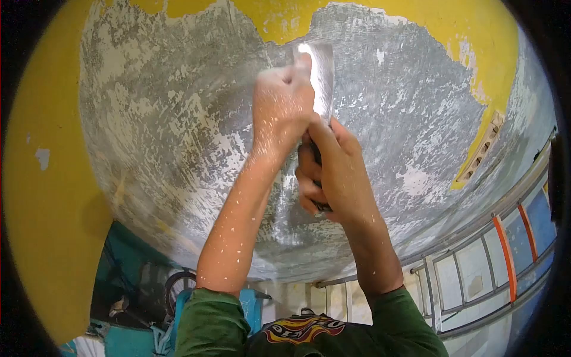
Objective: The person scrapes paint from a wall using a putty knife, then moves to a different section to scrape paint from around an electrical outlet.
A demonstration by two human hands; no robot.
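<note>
A wall scraper [322,74] with a broad, shiny metal blade lies against the wall in the middle of the head view. My right hand [336,163] is wrapped round its dark handle, which is mostly hidden by the fingers. My left hand [282,107] is closed at the blade's left side, one finger pressed on the metal; motion blurs its fingertips. White flecks dot the left hand and forearm. Behind both hands, the wall [208,113] shows a large grey, patchy bare area, with yellow paint [285,27] along its ragged upper edge.
Yellow paint [47,178] also covers the wall at far left. A pale strip with holes [479,149] is fixed at the right. Below right stands a metal ladder [458,271] with orange parts [505,259]. A wheel [178,291] and a blue object [253,306] are at lower left.
</note>
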